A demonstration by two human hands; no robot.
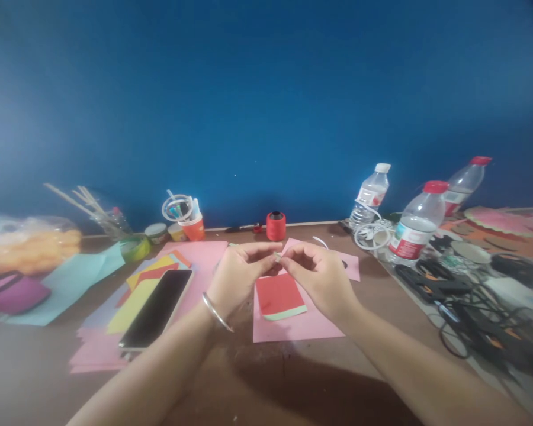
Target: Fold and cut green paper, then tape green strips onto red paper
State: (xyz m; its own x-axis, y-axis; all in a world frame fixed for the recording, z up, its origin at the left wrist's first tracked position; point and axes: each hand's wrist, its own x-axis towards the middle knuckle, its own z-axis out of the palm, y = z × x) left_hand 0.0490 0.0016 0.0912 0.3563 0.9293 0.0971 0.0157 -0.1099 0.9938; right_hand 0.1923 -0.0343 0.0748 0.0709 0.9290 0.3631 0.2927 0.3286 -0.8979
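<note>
My left hand [242,269], with a silver bangle at the wrist, meets my right hand [317,272] at the fingertips above the table. Between the pinched fingers of both hands is a tiny pale piece [278,257], too small to name. Below them lies a red paper piece [279,296] with a light green strip along its near edge. It rests on a pink paper sheet [266,331]. Just behind the hands stands a spool of red thread [276,226].
Left of my hands, a phone [157,310] lies on coloured papers [133,305]. Farther back stands an orange cup [192,228] with pens. On the right are plastic bottles [415,228], a white cable [373,234], and black tools with cords [453,290]. A blue wall [266,118] closes off the back.
</note>
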